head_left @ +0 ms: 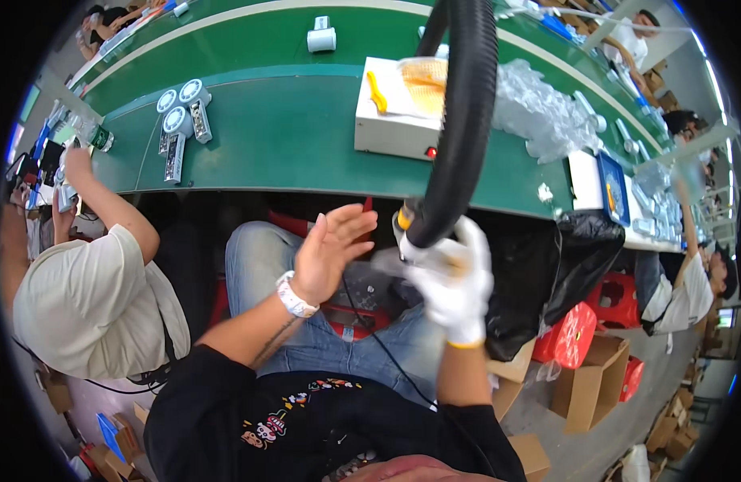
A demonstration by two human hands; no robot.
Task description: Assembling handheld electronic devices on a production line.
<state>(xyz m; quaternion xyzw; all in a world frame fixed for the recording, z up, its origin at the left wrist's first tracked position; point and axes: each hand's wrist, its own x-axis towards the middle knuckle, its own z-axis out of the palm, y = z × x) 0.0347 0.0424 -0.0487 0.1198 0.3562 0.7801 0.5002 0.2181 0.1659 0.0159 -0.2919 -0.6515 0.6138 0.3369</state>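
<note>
Black ribbed hose (470, 104): lower end before right hand (453, 281), white-gloved, blurred, grip cannot be told; left hand (332, 251), bare, open, apart, left of hose end

So your green workbench (282, 120) runs right across in front of you, with a pale rail (193, 27) curving along past its far side. Off its right end you've got a red plastic stool (615, 299), grey floor (659, 386), and bright strip lights (712, 80) further out (looking pretty bendy, lol).
</note>
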